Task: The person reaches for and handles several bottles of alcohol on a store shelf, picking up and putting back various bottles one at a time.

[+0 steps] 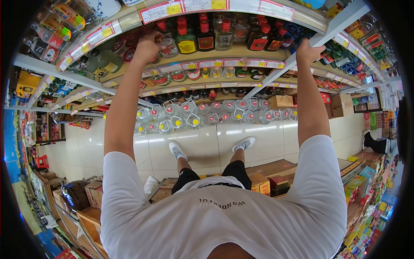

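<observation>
My left hand (148,48) reaches onto the upper shelf among red-capped bottles at the left. Its fingers are curled down and partly hidden, and I cannot make out what they hold. Beside it stands a clear glass bottle (168,47). A bottle with a yellow-green label (186,41) and a dark bottle with a red label (205,38) stand farther right. My right hand (308,52) is closed at the grey shelf post (280,71), its fingers bent around it. Dark blue bottles (293,33) are just behind that hand.
Lower shelves carry more bottles (194,74). Large clear jugs (177,122) with red and yellow caps line the floor beneath. Cardboard boxes (276,167) are stacked close behind my legs. Another person's dark-clothed leg (375,142) shows at the far right.
</observation>
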Tool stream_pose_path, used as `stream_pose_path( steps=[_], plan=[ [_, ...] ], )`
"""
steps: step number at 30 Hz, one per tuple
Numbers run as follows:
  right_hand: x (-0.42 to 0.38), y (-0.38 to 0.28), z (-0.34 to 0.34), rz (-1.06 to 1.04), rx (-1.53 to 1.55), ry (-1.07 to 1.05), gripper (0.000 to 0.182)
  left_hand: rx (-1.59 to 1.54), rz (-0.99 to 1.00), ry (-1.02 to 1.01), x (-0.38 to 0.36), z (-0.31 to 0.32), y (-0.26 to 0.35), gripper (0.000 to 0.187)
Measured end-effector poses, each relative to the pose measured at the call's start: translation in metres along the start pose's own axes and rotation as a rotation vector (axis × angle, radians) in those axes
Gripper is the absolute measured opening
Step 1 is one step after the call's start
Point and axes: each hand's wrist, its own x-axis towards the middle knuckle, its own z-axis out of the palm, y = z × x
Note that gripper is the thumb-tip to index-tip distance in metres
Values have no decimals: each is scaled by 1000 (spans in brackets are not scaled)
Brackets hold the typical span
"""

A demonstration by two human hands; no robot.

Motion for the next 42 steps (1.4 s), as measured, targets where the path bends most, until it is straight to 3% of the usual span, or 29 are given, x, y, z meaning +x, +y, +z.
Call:
stream_pose_path(
  steps=[12, 15, 19, 22, 42],
  plan=[
    [2, 7, 2, -38, 9, 3, 57, 93, 196, 278, -18, -9, 57, 40],
    [1, 4, 1, -23, 12, 0, 57, 117, 192, 256, -10, 5, 71, 41],
    [4, 11, 4, -29, 21, 2, 57, 403, 314, 480, 4, 27, 64, 47],
    [6, 14, 6, -46, 0, 20, 57, 268, 137, 180, 12, 20, 73, 55],
    [4, 12, 5, 20, 33, 13, 54, 196, 91, -75, -7, 8, 89, 57]
  ],
)
